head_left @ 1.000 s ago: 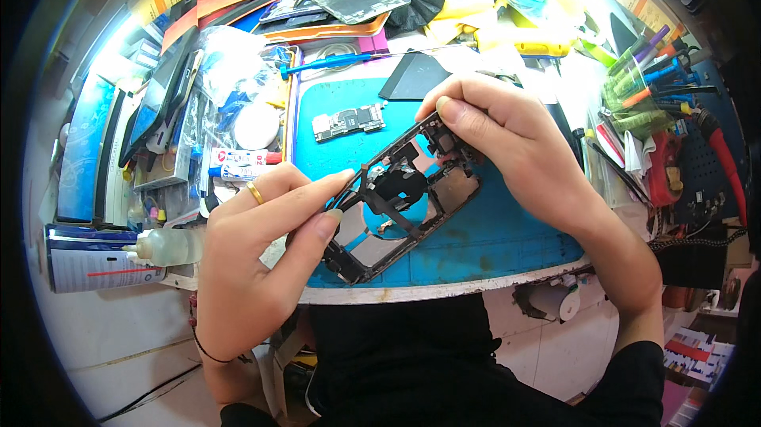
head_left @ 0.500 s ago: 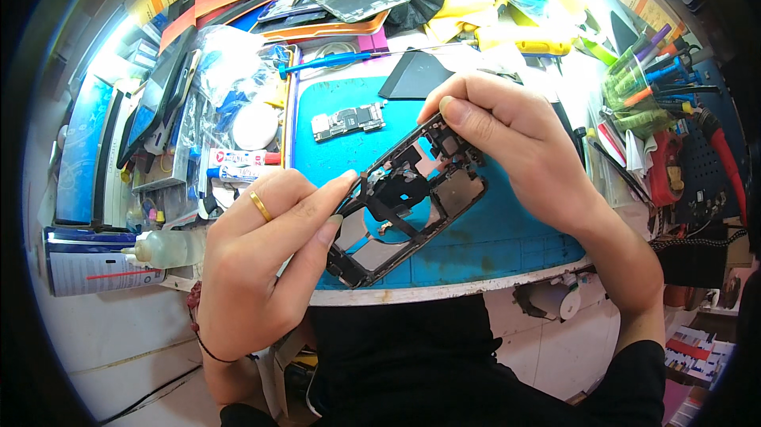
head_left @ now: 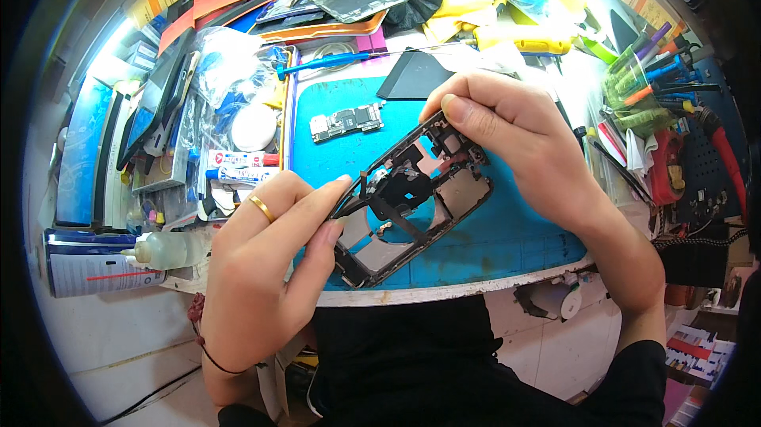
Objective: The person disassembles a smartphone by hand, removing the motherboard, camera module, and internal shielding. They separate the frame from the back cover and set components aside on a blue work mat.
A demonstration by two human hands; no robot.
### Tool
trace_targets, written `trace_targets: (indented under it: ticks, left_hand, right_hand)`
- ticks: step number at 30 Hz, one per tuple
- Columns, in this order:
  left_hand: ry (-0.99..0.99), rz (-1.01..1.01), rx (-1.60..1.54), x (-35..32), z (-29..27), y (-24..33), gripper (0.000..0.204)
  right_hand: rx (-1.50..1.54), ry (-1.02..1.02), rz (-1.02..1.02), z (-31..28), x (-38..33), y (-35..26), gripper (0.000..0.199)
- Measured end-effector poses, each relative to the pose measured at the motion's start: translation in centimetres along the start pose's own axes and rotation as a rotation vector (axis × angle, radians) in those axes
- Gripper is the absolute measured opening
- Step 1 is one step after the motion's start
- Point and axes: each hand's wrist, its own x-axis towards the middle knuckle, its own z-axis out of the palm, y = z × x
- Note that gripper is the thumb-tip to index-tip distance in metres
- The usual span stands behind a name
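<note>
— Nearest the body, what's the left hand point(head_left: 258, 249) doing?
— Thumb and forefinger pinch the phone frame point(head_left: 395, 188) at its seven-o'clock end
— And the frame's lie?
— Between both hands, over the blue mat point(head_left: 515, 241), long axis running from seven to one; the right hand point(head_left: 511, 130) grips the one-o'clock end, so neither is nearer
— Farther off?
— A circuit board point(head_left: 346, 122), toward eleven from the frame
— Changed since a second ago?
— Frame shifted slightly toward four; both grips match
</note>
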Motion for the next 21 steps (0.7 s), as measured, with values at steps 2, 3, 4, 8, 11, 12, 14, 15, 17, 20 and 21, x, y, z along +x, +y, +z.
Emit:
trace_targets:
  ticks: [2,3,4,8,11,12,14,15,17,20,21]
  left_hand:
    - [0.015,0.065,0.058,0.08,0.06,-0.08,0.036]
    - [0.017,0.084,0.08,0.14,0.11,-0.13,0.035]
    - [0.025,0.128,0.118,0.21,0.14,-0.18,0.035]
    - [0.021,0.206,0.201,0.36,0.12,-0.21,0.034]
    - [0.014,0.224,0.225,0.36,0.01,-0.14,0.035]
    - [0.012,0.222,0.232,0.36,-0.02,-0.13,0.035]
    - [0.008,0.237,0.242,0.39,-0.07,-0.13,0.036]
    - [0.003,0.229,0.241,0.42,-0.08,-0.13,0.036]
    - [0.002,0.249,0.258,0.46,-0.09,-0.11,0.037]
    - [-0.003,0.261,0.269,0.47,-0.19,-0.02,0.037]
    - [-0.005,0.265,0.272,0.47,-0.23,0.02,0.037]
  right_hand:
    - [-0.009,0.006,-0.001,0.01,-0.04,-0.07,0.029]
    - [0.006,0.0,0.006,0.0,-0.06,-0.11,0.029]
    - [0.02,-0.004,0.015,-0.01,-0.07,-0.15,0.029]
    - [-0.009,-0.015,-0.023,-0.22,-0.03,-0.23,0.029]
    - [-0.007,-0.015,-0.011,-0.18,-0.02,-0.22,0.03]
    - [-0.01,-0.02,-0.008,-0.21,-0.01,-0.22,0.03]
    - [-0.011,-0.029,-0.015,-0.31,0.02,-0.25,0.03]
    - [-0.018,-0.029,-0.007,-0.32,0.03,-0.25,0.03]
    - [-0.014,-0.031,-0.024,-0.35,0.03,-0.27,0.03]
    - [0.01,-0.037,-0.026,-0.39,0.1,-0.23,0.03]
    - [0.004,-0.034,-0.017,-0.39,0.09,-0.23,0.03]
